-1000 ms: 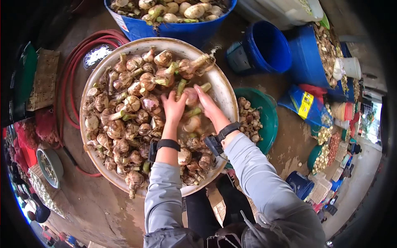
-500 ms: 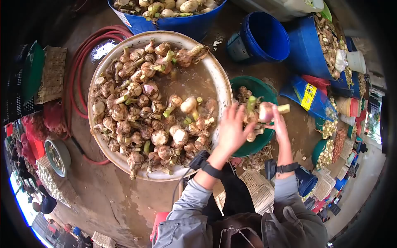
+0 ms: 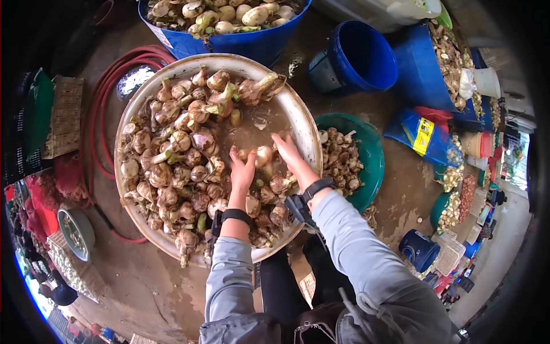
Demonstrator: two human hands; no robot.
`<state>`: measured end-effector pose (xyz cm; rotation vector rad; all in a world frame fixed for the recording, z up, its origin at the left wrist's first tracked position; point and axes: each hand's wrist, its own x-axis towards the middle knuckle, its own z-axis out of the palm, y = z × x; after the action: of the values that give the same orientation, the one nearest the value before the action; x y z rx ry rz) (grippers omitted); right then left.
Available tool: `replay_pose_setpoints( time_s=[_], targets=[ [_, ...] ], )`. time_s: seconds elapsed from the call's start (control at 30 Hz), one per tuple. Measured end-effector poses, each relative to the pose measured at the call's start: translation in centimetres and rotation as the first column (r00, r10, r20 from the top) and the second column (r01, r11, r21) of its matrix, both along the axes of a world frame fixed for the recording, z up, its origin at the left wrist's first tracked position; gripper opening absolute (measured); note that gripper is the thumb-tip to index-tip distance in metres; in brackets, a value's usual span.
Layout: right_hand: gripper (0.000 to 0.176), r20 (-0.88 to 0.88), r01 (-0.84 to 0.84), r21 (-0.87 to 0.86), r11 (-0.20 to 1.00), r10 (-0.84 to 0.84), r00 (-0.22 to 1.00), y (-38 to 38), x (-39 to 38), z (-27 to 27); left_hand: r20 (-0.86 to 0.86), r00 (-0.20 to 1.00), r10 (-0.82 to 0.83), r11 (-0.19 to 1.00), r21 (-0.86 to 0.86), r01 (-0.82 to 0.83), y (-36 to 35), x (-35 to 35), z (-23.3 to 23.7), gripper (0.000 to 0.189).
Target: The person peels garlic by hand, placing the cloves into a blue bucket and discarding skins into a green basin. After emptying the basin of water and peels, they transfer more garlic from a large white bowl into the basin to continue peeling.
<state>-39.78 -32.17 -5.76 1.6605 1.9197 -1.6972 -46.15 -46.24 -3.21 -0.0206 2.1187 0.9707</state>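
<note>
Garlic bulbs with stems and dirty skins (image 3: 166, 166) heap up the left and front of a wide white basin (image 3: 312, 135) that holds brown water. My left hand (image 3: 243, 170) is over the middle of the basin, fingers apart, beside a pale bulb (image 3: 264, 156). On that bulb's other side my right hand (image 3: 288, 153) has its fingers spread near the water. Neither hand is closed round a bulb. More small bulbs (image 3: 342, 157) lie in a green basin (image 3: 375, 163) just right of the white one.
A blue tub of bulbs (image 3: 229, 41) stands behind the basin, an empty blue bucket (image 3: 366, 54) to its right. Further right are a blue bag (image 3: 409, 129) and a dark blue bucket (image 3: 419, 250). A red hose (image 3: 94, 120) curls at the left.
Both hands have moved left from above the green basin to the white basin. The bulb that was between them there is no longer in them, and the fingers are now apart.
</note>
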Motion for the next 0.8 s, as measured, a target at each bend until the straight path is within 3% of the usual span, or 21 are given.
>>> replay_pose_setpoints(
  time_s=[0.07,0.1,0.13,0.2,0.27,0.33,0.37,0.4,0.47,0.5,0.6,0.63,0.67,0.7,0.73,0.77,0.8],
  targets=[
    [0.07,0.039,0.075,-0.309,0.948,-0.067,0.997,1.1,1.2,-3.1,0.068,0.996,0.061,0.997,-0.046,-0.058,0.6,0.6,1.1,0.085],
    [0.071,-0.133,-0.163,-0.402,0.901,0.119,0.984,1.7,0.2,2.7,0.052,0.998,0.038,0.998,-0.057,-0.035,0.3,1.2,0.1,0.09],
    [0.071,-0.128,-0.169,-0.401,0.9,0.128,0.984,1.2,-0.2,4.6,0.057,0.997,0.046,0.998,-0.055,-0.043,-0.3,1.4,-0.3,0.09],
    [0.064,-0.31,-0.088,-0.246,0.965,0.008,0.951,-0.1,-0.2,5.9,0.114,0.973,0.2,0.931,0.286,-0.225,-1.7,1.5,-0.3,0.094],
    [0.065,-0.28,-0.07,-0.305,0.95,-0.019,0.96,0.0,0.1,3.3,0.172,0.96,0.219,0.937,0.236,-0.256,-0.8,1.3,0.2,0.093],
    [0.064,-0.121,-0.022,-0.456,0.89,-0.038,0.992,0.0,-0.7,2.1,0.119,0.966,0.231,0.959,0.137,-0.246,0.3,1.3,-1.3,0.09],
    [0.073,0.004,-0.008,-0.482,0.876,0.011,1.0,0.3,-0.9,1.9,0.106,0.955,0.276,0.946,0.144,-0.289,0.2,1.9,-3.2,0.082],
    [0.073,0.001,-0.006,-0.481,0.877,0.007,1.0,0.2,-0.8,2.5,0.104,0.957,0.272,0.947,0.146,-0.285,0.3,2.2,-2.4,0.082],
    [0.06,-0.354,-0.037,-0.377,0.926,-0.107,0.929,-0.4,-0.8,5.0,0.201,0.922,0.331,0.808,0.444,-0.387,0.6,2.8,0.9,0.072],
    [0.058,-0.419,-0.111,-0.437,0.893,-0.093,0.903,-0.4,-0.8,6.2,0.118,0.942,0.313,0.825,0.457,-0.331,0.8,3.2,2.5,0.065],
    [0.054,-0.467,-0.078,-0.474,0.877,-0.176,0.866,-0.7,0.4,11.3,-0.168,0.945,0.281,0.906,0.37,-0.204,0.8,5.1,7.8,0.077],
    [0.051,-0.494,-0.088,-0.47,0.878,-0.179,0.851,-0.4,1.5,13.1,-0.173,0.936,0.307,0.865,0.46,-0.199,1.2,6.2,9.9,0.08],
    [0.048,-0.5,-0.064,-0.466,0.882,-0.204,0.841,0.1,2.9,14.7,-0.172,0.926,0.336,0.815,0.546,-0.195,1.9,7.7,12.0,0.083],
    [0.047,-0.618,-0.104,-0.379,0.92,-0.168,0.768,0.8,4.2,17.5,-0.132,0.943,0.306,0.811,0.555,-0.185,2.6,9.5,14.2,0.085],
    [0.046,-0.59,-0.064,-0.273,0.96,-0.114,0.799,1.8,6.0,19.9,-0.092,0.958,0.273,0.806,0.565,-0.175,3.5,11.4,16.1,0.086],
    [0.047,-0.626,-0.066,-0.261,0.963,-0.116,0.772,2.9,8.3,22.1,-0.011,0.966,0.257,0.74,0.645,-0.189,4.7,13.6,17.4,0.088],
    [0.048,-0.568,-0.058,-0.19,0.98,-0.061,0.821,4.5,10.7,23.1,0.068,0.971,0.23,0.662,0.72,-0.207,6.1,15.4,18.3,0.09]
  ],
)
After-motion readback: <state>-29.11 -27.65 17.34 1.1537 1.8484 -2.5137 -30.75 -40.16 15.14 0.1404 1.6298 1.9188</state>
